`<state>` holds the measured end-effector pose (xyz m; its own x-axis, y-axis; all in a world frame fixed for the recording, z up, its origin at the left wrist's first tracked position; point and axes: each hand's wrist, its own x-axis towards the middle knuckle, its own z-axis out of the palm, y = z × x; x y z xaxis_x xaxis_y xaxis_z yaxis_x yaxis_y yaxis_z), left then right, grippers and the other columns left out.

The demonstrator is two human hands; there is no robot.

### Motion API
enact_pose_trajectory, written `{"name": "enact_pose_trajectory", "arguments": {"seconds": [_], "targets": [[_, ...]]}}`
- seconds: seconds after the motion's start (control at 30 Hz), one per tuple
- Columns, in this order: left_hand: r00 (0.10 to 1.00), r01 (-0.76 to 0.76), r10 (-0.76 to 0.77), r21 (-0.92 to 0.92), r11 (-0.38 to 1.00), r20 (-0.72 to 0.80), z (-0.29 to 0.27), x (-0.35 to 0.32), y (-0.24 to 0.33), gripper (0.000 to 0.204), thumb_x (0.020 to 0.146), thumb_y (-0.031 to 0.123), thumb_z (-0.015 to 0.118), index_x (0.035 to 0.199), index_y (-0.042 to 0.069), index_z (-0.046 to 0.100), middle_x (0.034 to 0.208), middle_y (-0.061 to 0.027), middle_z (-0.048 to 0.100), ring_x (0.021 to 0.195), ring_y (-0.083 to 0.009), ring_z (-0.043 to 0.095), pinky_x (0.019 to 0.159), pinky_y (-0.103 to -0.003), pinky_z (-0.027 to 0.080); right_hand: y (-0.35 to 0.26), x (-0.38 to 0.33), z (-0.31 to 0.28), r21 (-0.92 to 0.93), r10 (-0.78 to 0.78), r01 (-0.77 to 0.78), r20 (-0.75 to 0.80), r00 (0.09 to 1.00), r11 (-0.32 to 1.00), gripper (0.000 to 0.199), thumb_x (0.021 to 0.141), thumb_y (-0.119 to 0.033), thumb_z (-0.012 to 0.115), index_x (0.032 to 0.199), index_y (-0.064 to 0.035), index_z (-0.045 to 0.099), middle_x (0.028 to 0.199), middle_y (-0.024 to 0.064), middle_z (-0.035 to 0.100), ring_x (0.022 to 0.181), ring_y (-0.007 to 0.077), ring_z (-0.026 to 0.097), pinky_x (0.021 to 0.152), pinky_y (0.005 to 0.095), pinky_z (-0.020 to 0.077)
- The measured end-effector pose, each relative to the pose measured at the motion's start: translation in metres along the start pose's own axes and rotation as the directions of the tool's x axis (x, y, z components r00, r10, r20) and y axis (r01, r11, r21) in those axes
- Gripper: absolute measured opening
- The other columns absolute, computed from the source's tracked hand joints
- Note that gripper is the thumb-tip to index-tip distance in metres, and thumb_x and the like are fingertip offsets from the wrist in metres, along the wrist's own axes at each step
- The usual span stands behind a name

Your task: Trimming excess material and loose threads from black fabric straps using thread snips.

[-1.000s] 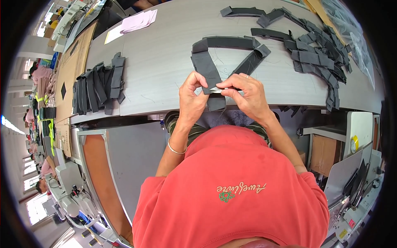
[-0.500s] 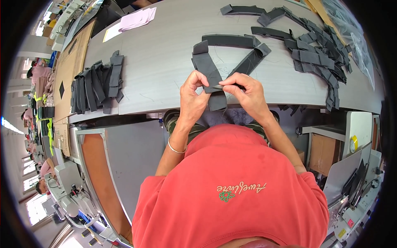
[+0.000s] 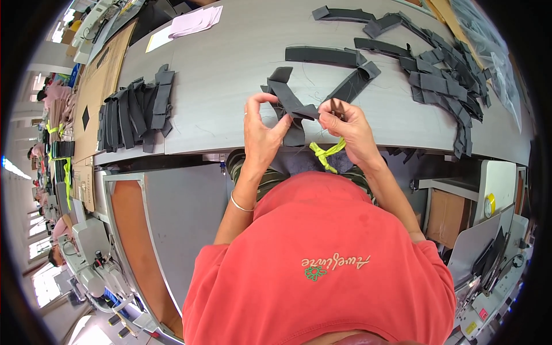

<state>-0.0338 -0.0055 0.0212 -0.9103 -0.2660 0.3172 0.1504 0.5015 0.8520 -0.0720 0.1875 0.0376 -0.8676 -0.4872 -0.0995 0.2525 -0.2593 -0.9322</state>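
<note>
My left hand (image 3: 263, 131) pinches a dark grey fabric strip (image 3: 286, 98) near the table's front edge. The strip is bent and twisted, with its lower end hanging close to the edge. In my right hand (image 3: 352, 131) is a small pair of thread snips (image 3: 337, 109), mostly covered by the fingers. A knotted neon-yellow cord (image 3: 326, 152) dangles below that hand. The right fingertips are beside the strip's corner; whether they touch it I cannot tell. Just behind lie two more strips, one crosswise (image 3: 322, 56) and one slanted (image 3: 352, 83).
A row of stacked dark strips (image 3: 135, 112) lies at the left. A tangled heap of strips (image 3: 440, 83) covers the right side, beside clear plastic sheeting (image 3: 489, 52). Pink paper sheets (image 3: 195, 23) lie at the far left. Loose threads are scattered on the grey table (image 3: 213, 86).
The thread snips and their yellow cord have come into sight at my right hand. The strip in my left hand, flat and straight before, is now folded and twisted. The left fingers have spread wider.
</note>
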Motion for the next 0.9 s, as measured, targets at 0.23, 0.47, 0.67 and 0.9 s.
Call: {"name": "enact_pose_trajectory", "arguments": {"seconds": [0.23, 0.47, 0.67, 0.9], "targets": [[0.924, 0.361, -0.251, -0.448, 0.818, 0.287, 0.015, -0.009, 0.001, 0.026, 0.085, 0.004, 0.064, 0.110, 0.002, 0.058, 0.122, -0.0067, 0.051, 0.092, -0.0127, 0.058, 0.077, -0.027, 0.050, 0.011, 0.003, 0.004, 0.054, 0.008, -0.009, 0.026, 1.000, 0.999, 0.014, 0.092, -0.018, 0.062, 0.093, -0.0047, 0.061, 0.070, -0.0024, 0.054, 0.061, 0.0032, 0.041, 0.054, 0.0189, 0.0280], [0.812, 0.563, -0.258, -0.589, 0.580, 0.523, 0.019, -0.012, -0.001, 0.017, 0.089, 0.000, 0.056, 0.107, -0.001, 0.059, 0.097, -0.0038, 0.063, 0.083, -0.0079, 0.059, 0.072, -0.023, 0.049, 0.009, 0.004, -0.002, 0.055, 0.003, -0.002, -0.026, 1.000, 0.998, 0.013, 0.092, -0.019, 0.062, 0.093, -0.0060, 0.061, 0.068, -0.0032, 0.053, 0.060, 0.0022, 0.040, 0.053, 0.0185, 0.0266], [0.918, 0.288, -0.037, -0.598, 0.748, 0.396, 0.021, -0.010, -0.010, 0.019, 0.088, -0.006, 0.052, 0.106, -0.001, 0.058, 0.099, -0.0022, 0.062, 0.086, -0.0065, 0.057, 0.074, -0.021, 0.048, 0.005, 0.006, 0.001, -0.118, -0.095, 0.083, -0.093, 0.991, 0.989, 0.011, 0.090, -0.018, 0.063, 0.088, -0.0067, 0.061, 0.067, -0.0043, 0.051, 0.059, 0.0014, 0.040, 0.054, 0.0179, 0.0280], [0.905, 0.418, -0.175, -0.730, 0.541, 0.389, 0.012, -0.004, -0.011, 0.020, 0.089, -0.004, 0.049, 0.107, -0.001, 0.058, 0.102, -0.0037, 0.060, 0.090, -0.0078, 0.057, 0.078, -0.022, 0.047, -0.010, -0.006, 0.013, -0.507, -0.109, 0.214, 0.229, 0.967, 0.835, 0.008, 0.077, 0.005, 0.064, 0.084, 0.0004, 0.063, 0.072, 0.0022, 0.063, 0.068, 0.0073, 0.056, 0.063, 0.0237, 0.0442]]}}
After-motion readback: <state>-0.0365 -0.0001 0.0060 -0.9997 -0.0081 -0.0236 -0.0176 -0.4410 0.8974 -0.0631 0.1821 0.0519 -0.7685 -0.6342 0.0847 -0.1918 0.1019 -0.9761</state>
